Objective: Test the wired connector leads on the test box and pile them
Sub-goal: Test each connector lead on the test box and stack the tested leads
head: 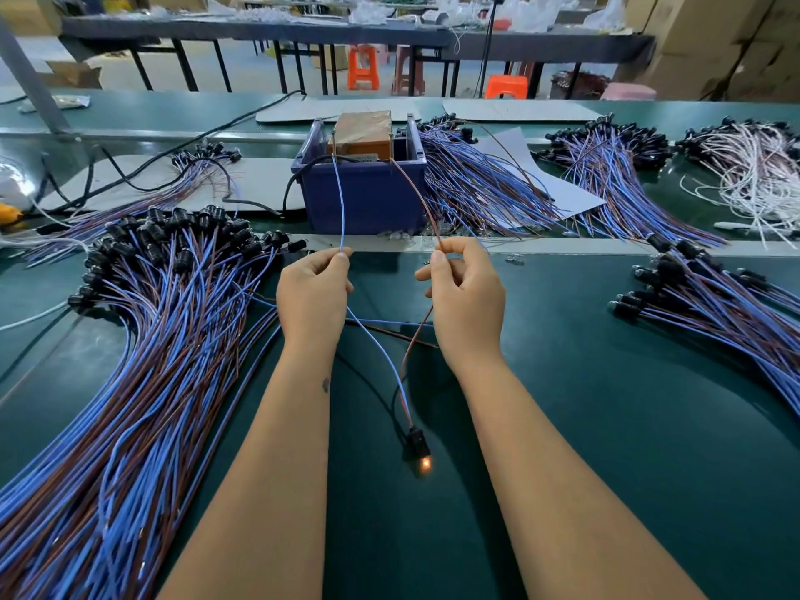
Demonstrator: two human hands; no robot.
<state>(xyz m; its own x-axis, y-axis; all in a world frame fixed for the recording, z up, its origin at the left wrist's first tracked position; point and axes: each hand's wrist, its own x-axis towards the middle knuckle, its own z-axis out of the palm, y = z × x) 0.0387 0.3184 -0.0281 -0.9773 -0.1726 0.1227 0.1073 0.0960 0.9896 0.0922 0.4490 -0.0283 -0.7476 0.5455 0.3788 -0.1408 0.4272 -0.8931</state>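
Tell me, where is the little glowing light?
The little light glows orange low in the middle of the head view, on the green table between the two forearms, at the end of a black plug.

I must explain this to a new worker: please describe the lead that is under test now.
Start at the blue bin mid-table. A blue and a brown wire run from it through the left hand and right hand to one black connector between the forearms. Only its lamp glows orange.
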